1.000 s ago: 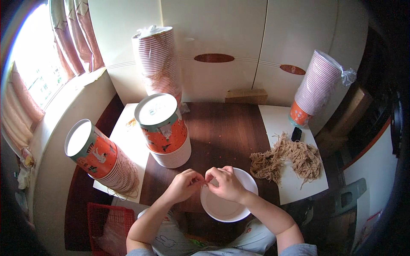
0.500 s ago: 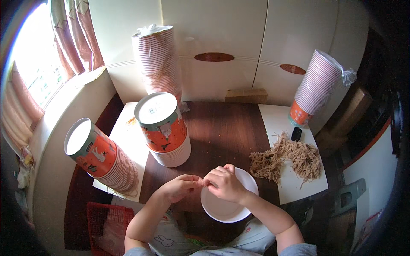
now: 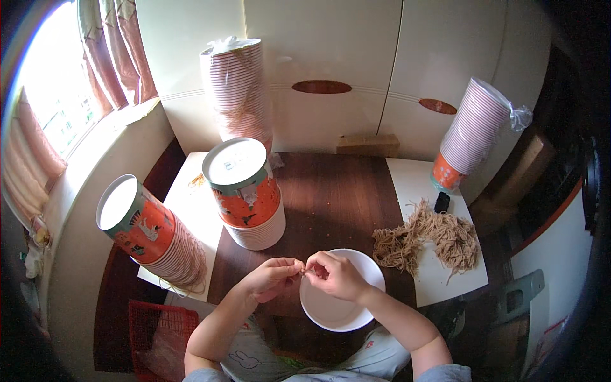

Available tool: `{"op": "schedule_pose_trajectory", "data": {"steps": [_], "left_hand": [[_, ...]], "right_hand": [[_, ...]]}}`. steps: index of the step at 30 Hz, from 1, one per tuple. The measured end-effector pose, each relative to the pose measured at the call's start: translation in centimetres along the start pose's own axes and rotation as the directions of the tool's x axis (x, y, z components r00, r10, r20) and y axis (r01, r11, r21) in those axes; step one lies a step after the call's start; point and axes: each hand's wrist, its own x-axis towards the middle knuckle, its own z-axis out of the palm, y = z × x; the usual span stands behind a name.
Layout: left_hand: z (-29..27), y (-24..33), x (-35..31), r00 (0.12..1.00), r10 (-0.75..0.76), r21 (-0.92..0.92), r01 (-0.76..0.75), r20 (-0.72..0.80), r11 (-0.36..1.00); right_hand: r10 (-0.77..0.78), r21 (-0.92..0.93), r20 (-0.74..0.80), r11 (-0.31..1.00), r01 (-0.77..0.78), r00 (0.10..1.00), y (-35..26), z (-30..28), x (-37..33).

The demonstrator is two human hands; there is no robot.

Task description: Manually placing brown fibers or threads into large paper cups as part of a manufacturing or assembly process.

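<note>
My left hand (image 3: 275, 279) and my right hand (image 3: 335, 275) meet fingertip to fingertip near the table's front edge. Both pinch at the same spot, and a tiny bit of something thin shows between them, too small to name. Below and behind my right hand is a round white tub (image 3: 344, 318), its open mouth facing up; the hand covers part of its rim. To the right lies a loose heap of tan string (image 3: 439, 239), touched by neither hand.
Upside-down stacks of orange and green paper buckets stand at the left (image 3: 153, 232) and middle left (image 3: 245, 200). Bagged bucket stacks rise at the back (image 3: 232, 89) and far right (image 3: 468, 137). A black object (image 3: 442, 202) sits by the string. A red basket (image 3: 162, 344) is low left.
My right hand has turned and lowered slightly, its fingers now less bunched, exposing the pinched bit. My left hand stays nearly in place. The tub and stacks stand as before.
</note>
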Motion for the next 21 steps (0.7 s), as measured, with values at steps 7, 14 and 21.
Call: {"op": "schedule_pose_trajectory", "data": {"steps": [7, 14, 21], "left_hand": [[0.1, 0.0, 0.0, 1.000, -0.011, 0.002, 0.011, 0.012, 1.000], [0.6, 0.1, -0.2, 0.999, 0.024, 0.084, -0.021, -0.030, 0.996], [0.4, 0.3, -0.2, 0.994, 0.108, 0.297, -0.101, -0.007, 0.949]], "right_hand": [[-0.126, -0.168, -0.064, 0.979, 0.113, 0.990, 0.6, 0.3, -0.1], [-0.115, -0.229, -0.052, 0.968, 0.100, 0.992, 0.7, 0.4, -0.2], [0.203, 0.231, 0.141, 0.945, -0.232, 0.969, 1.2, -0.2, 0.0]]}}
